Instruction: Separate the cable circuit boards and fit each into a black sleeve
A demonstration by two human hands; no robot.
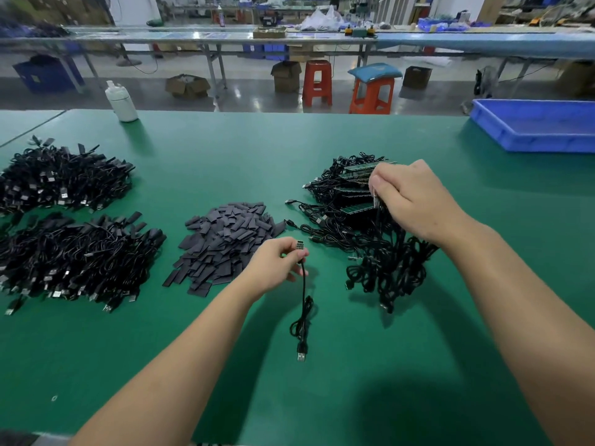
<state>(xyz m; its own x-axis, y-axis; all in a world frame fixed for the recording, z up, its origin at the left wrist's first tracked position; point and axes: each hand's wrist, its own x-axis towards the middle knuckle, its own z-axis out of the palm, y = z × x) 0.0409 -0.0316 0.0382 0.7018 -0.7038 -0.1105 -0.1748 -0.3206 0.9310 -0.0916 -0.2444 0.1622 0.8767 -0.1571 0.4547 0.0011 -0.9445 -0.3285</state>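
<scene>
A green mat (225,149) covers the workbench in a factory hall; beyond its far edge runs a glossy grey floor with two red plastic stools (317,82), one topped with a teal cushion, open cardboard boxes (286,75) and a long line of steel-legged tables (206,37) strewn with bins and bags. A white plastic bottle (120,101) stands at the mat's far left; a shallow blue crate (534,123) sits at far right. At centre lies a loose heap of flat matt black sleeves (222,243); on the left, two tangled mounds of finished cables (64,220), black with silver USB plugs. At right, a stack of green boards (354,188) with black leads still attached rests on the mat. The left hand (277,265) pinches one small board (300,244) between thumb and curled fingers just beside the sleeves, its thin glossy cable (303,317) trailing down in a loop to a USB plug lying on the mat; the right hand (415,201) grips a bunch (389,262) of boards by their upper ends above the stack, fingers curled round them, their cords dangling in a thick black cluster onto the mat. No lettering is legible anywhere.
</scene>
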